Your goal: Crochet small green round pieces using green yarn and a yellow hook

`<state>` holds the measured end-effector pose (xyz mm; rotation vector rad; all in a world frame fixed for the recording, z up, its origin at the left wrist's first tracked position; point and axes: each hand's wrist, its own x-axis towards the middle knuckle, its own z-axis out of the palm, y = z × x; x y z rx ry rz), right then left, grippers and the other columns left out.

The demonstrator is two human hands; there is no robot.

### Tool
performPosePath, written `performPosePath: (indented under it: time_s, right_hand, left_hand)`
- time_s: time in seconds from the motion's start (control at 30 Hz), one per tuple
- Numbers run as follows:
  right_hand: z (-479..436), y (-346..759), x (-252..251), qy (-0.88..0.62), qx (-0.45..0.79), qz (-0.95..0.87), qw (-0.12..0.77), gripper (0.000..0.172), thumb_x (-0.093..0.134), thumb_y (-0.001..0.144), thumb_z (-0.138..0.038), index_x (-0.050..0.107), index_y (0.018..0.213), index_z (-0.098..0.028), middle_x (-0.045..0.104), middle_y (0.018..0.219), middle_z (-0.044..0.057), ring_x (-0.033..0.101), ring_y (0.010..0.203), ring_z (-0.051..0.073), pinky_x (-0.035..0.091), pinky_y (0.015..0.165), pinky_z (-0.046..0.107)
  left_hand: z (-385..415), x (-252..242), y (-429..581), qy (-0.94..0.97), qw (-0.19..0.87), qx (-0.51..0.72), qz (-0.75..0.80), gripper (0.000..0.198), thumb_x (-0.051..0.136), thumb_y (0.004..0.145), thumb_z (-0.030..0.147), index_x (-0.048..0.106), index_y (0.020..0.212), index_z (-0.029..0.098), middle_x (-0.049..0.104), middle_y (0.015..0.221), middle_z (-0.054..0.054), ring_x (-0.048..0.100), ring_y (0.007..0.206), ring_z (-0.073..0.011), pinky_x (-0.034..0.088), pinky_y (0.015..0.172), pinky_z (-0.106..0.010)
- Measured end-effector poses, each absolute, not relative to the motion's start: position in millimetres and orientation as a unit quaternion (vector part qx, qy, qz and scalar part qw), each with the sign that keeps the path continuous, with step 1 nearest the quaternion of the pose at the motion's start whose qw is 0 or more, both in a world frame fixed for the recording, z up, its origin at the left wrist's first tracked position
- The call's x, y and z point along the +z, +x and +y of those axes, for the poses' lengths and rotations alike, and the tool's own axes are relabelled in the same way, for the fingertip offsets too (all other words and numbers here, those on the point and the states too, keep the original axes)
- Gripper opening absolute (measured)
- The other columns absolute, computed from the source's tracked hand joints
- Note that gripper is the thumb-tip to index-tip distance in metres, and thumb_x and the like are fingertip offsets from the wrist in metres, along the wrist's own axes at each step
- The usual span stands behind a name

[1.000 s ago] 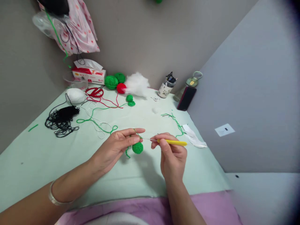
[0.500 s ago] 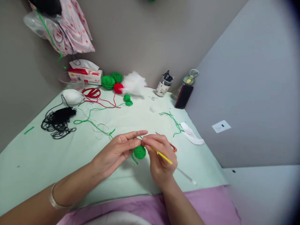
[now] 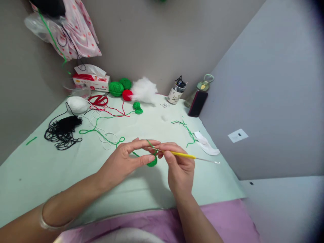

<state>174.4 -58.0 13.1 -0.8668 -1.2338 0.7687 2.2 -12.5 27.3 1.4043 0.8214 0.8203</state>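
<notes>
My left hand (image 3: 126, 157) pinches a small green crocheted ball (image 3: 152, 162) beneath its thumb, with green yarn (image 3: 150, 144) looped over the index finger. My right hand (image 3: 180, 165) grips a crochet hook (image 3: 186, 155) by its yellow middle. One metal end points left to the yarn between my hands; the other sticks out to the right. The hands meet at the fingertips above the table, and fingers partly hide the crocheted ball. From the left hand the yarn runs back across the table.
Black yarn (image 3: 63, 131), a white yarn ball (image 3: 78, 104), green yarn balls (image 3: 116, 88), a red yarn ball (image 3: 127, 95) and white stuffing (image 3: 144, 90) lie at the back left. A cup (image 3: 175, 93), bottle (image 3: 205, 82) and phone (image 3: 198, 104) stand at the back right. Green yarn scraps (image 3: 188, 130) lie nearer.
The hook has swung from slanting down to nearly level. My left index finger has lifted away from the thumb, drawing the yarn up, and the crocheted ball is more covered. Orange-handled scissors are now hidden.
</notes>
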Motion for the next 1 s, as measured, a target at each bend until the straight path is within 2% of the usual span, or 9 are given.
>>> performPosePath:
  time_s: [0.07, 0.2, 0.33, 0.5, 0.6, 0.67, 0.77, 0.9, 1.0]
  right_hand:
    - [-58.5, 179.1, 14.3, -0.392, 0.376, -0.515, 0.663, 0.014, 0.07, 0.1, -0.028, 0.083, 0.101, -0.031, 0.079, 0.093, 0.001, 0.068, 0.079, 0.014, 0.054, 0.073, 0.029]
    - [-57.1, 183.2, 18.8, -0.386, 0.436, -0.475, 0.66, 0.012, 0.073, 0.098, -0.035, 0.083, 0.096, -0.029, 0.078, 0.088, 0.0, 0.068, 0.075, 0.013, 0.055, 0.072, 0.027]
    - [-55.8, 174.4, 24.5, -0.381, 0.424, -0.477, 0.669, 0.011, 0.072, 0.098, -0.032, 0.083, 0.096, -0.029, 0.078, 0.088, 0.001, 0.069, 0.073, 0.013, 0.057, 0.069, 0.028]
    - [-60.8, 164.9, 20.5, -0.41, 0.174, -0.626, 0.641, 0.029, 0.063, 0.1, -0.013, 0.079, 0.114, -0.033, 0.079, 0.098, 0.003, 0.073, 0.087, 0.018, 0.061, 0.074, 0.033]
    - [-64.4, 165.5, 9.4, -0.425, -0.05, -0.712, 0.556, 0.045, 0.064, 0.097, -0.008, 0.073, 0.131, -0.037, 0.079, 0.113, 0.007, 0.075, 0.101, 0.024, 0.063, 0.082, 0.038]
    - [-65.6, 167.8, 4.5, -0.423, -0.098, -0.723, 0.538, 0.049, 0.063, 0.098, -0.008, 0.07, 0.137, -0.038, 0.078, 0.118, 0.008, 0.075, 0.101, 0.024, 0.064, 0.082, 0.039]
    - [-65.2, 172.6, 8.2, -0.411, 0.011, -0.699, 0.585, 0.044, 0.061, 0.099, -0.007, 0.073, 0.13, -0.035, 0.078, 0.11, 0.007, 0.075, 0.094, 0.022, 0.064, 0.079, 0.038]
    - [-61.5, 175.8, 20.8, -0.41, 0.215, -0.581, 0.669, 0.021, 0.062, 0.102, -0.017, 0.079, 0.105, -0.028, 0.074, 0.085, 0.003, 0.07, 0.073, 0.018, 0.062, 0.068, 0.035]
    - [-60.5, 172.7, 19.2, -0.421, 0.25, -0.577, 0.653, 0.02, 0.06, 0.103, -0.021, 0.08, 0.103, -0.027, 0.073, 0.086, 0.003, 0.07, 0.069, 0.016, 0.06, 0.062, 0.032]
  left_hand:
    - [-5.0, 34.6, -3.1, 0.689, 0.514, 0.367, 0.356, 0.028, 0.083, 0.085, 0.04, 0.084, 0.112, 0.033, 0.08, 0.118, -0.002, 0.067, 0.123, -0.0292, 0.015, 0.13, -0.053]
    - [1.9, 49.9, -13.3, 0.718, 0.41, 0.416, 0.379, 0.029, 0.078, 0.088, 0.034, 0.081, 0.116, 0.028, 0.073, 0.131, -0.008, 0.057, 0.136, -0.0326, 0.027, 0.125, -0.052]
    - [-7.5, 54.0, -9.3, 0.59, 0.641, 0.383, 0.306, 0.049, 0.073, 0.094, 0.035, 0.066, 0.143, 0.033, 0.075, 0.123, -0.005, 0.069, 0.117, -0.0274, 0.051, 0.1, -0.042]
    - [-21.6, 43.9, 11.2, 0.409, 0.736, 0.445, 0.305, 0.052, 0.086, 0.085, 0.027, 0.07, 0.135, 0.026, 0.074, 0.091, 0.001, 0.068, 0.085, -0.0151, 0.052, 0.081, -0.029]
    - [-24.7, 40.0, 16.7, 0.364, 0.759, 0.448, 0.302, 0.054, 0.09, 0.082, 0.029, 0.073, 0.134, 0.025, 0.07, 0.079, 0.004, 0.062, 0.075, -0.0115, 0.048, 0.076, -0.026]
    - [-24.0, 39.5, 15.7, 0.338, 0.786, 0.422, 0.299, 0.058, 0.092, 0.08, 0.032, 0.073, 0.134, 0.024, 0.07, 0.078, 0.003, 0.061, 0.075, -0.0117, 0.047, 0.077, -0.026]
    - [-20.0, 39.1, 10.3, 0.307, 0.815, 0.388, 0.302, 0.056, 0.092, 0.079, 0.031, 0.076, 0.132, 0.022, 0.072, 0.083, 0.0, 0.064, 0.084, -0.0146, 0.047, 0.081, -0.027]
    - [-20.0, 34.6, 9.0, 0.332, 0.779, 0.422, 0.324, 0.047, 0.091, 0.08, 0.03, 0.08, 0.126, 0.025, 0.069, 0.082, 0.002, 0.066, 0.09, -0.0169, 0.045, 0.082, -0.027]
    - [-28.3, 29.6, 16.9, 0.379, 0.711, 0.473, 0.357, 0.048, 0.09, 0.081, 0.029, 0.079, 0.127, 0.031, 0.071, 0.087, 0.003, 0.062, 0.088, -0.0155, 0.045, 0.087, -0.027]
